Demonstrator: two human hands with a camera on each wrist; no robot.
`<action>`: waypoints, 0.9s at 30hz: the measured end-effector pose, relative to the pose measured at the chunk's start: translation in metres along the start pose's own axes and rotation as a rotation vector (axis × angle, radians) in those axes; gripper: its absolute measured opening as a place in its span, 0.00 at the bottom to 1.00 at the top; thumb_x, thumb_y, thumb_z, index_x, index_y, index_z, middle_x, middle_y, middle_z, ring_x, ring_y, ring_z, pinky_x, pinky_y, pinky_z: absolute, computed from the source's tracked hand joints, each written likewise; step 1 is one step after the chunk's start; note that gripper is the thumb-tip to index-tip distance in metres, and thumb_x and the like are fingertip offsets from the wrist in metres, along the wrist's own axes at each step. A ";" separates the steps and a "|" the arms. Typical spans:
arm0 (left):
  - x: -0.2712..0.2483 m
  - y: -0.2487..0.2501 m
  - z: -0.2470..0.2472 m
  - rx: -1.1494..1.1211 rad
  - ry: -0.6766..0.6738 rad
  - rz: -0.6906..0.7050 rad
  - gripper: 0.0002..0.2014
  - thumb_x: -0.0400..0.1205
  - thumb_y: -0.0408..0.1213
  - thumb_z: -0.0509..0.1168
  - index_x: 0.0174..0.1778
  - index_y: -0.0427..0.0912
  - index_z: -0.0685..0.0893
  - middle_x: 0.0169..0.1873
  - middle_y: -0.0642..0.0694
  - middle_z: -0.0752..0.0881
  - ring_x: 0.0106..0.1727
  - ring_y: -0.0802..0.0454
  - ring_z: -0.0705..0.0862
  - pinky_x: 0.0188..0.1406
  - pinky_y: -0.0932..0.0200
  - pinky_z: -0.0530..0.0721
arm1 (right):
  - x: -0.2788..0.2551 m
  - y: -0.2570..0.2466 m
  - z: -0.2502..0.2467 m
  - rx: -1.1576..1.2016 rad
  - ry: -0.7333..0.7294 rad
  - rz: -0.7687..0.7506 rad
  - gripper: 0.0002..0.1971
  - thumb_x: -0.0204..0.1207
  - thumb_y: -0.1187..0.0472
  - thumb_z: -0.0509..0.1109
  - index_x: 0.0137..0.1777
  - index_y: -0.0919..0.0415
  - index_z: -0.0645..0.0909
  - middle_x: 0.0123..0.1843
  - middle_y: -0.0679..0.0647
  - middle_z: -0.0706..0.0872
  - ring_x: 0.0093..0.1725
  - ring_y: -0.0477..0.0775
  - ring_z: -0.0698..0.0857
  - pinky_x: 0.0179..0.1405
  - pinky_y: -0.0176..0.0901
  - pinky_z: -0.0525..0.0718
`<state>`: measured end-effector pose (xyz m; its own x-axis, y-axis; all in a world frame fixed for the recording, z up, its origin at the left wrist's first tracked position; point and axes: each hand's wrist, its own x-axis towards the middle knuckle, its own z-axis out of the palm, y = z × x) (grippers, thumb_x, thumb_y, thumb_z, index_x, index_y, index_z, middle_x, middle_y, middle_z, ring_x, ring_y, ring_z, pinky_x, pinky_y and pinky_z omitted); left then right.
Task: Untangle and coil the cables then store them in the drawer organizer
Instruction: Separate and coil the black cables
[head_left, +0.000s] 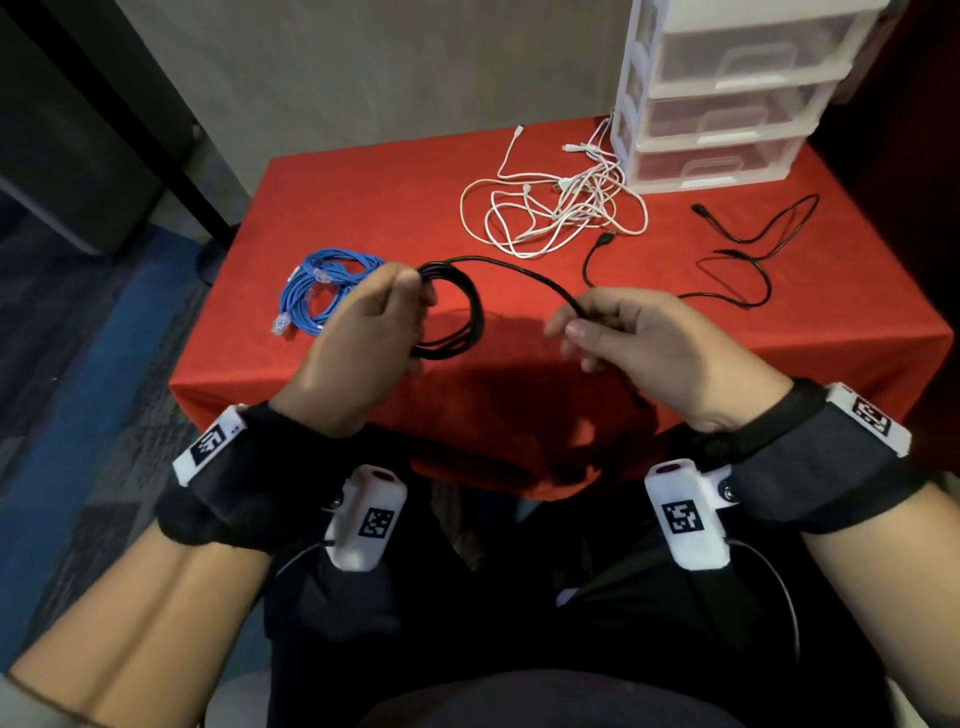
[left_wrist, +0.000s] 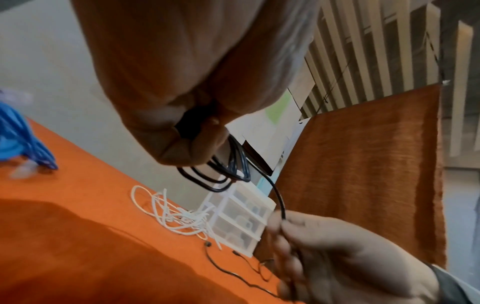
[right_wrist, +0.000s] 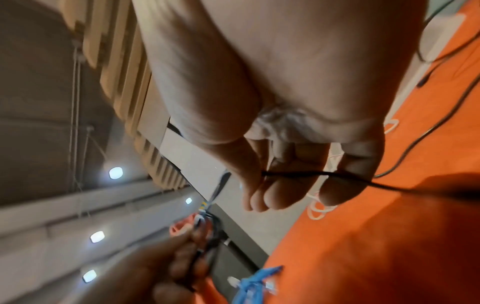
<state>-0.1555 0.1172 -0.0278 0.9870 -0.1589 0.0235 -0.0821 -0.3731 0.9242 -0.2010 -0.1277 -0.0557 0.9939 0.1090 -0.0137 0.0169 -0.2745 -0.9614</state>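
No readable text; only coded square markers (head_left: 376, 524) on wrist units.

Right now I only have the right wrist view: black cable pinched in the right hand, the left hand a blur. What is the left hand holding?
Observer: The left hand grips the black cable as a coil of several loops. One free run arcs over to the right hand.
Operator: White cables done?
Observer: No. The white cables lie in one loose tangle, plugs sticking out.
Operator: Drawers open?
Observer: No. Every drawer of the organizer that the head view shows is shut. It stands right beside the white cables.
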 end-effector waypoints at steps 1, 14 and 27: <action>0.003 -0.002 -0.005 -0.001 0.018 -0.002 0.15 0.94 0.42 0.50 0.44 0.49 0.78 0.32 0.50 0.71 0.29 0.60 0.70 0.26 0.62 0.74 | -0.001 0.007 0.000 -0.055 -0.004 0.018 0.11 0.87 0.68 0.67 0.52 0.55 0.89 0.41 0.51 0.89 0.37 0.45 0.83 0.46 0.36 0.81; 0.006 -0.017 0.023 0.113 0.073 -0.039 0.16 0.91 0.46 0.53 0.40 0.49 0.79 0.30 0.47 0.74 0.27 0.49 0.74 0.28 0.41 0.82 | -0.002 -0.047 0.013 0.444 0.109 -0.126 0.07 0.86 0.72 0.65 0.54 0.68 0.86 0.44 0.61 0.87 0.42 0.54 0.89 0.43 0.43 0.88; -0.013 0.011 0.041 -0.442 -0.119 -0.278 0.16 0.94 0.40 0.51 0.44 0.44 0.81 0.26 0.53 0.71 0.26 0.58 0.69 0.23 0.62 0.71 | 0.002 -0.029 0.046 -0.166 0.261 -0.301 0.09 0.80 0.62 0.74 0.54 0.47 0.91 0.53 0.43 0.86 0.48 0.43 0.84 0.48 0.28 0.77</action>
<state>-0.1750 0.0778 -0.0334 0.9386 -0.2213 -0.2647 0.2716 0.0011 0.9624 -0.2040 -0.0755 -0.0402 0.9358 -0.0312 0.3512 0.3067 -0.4194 -0.8544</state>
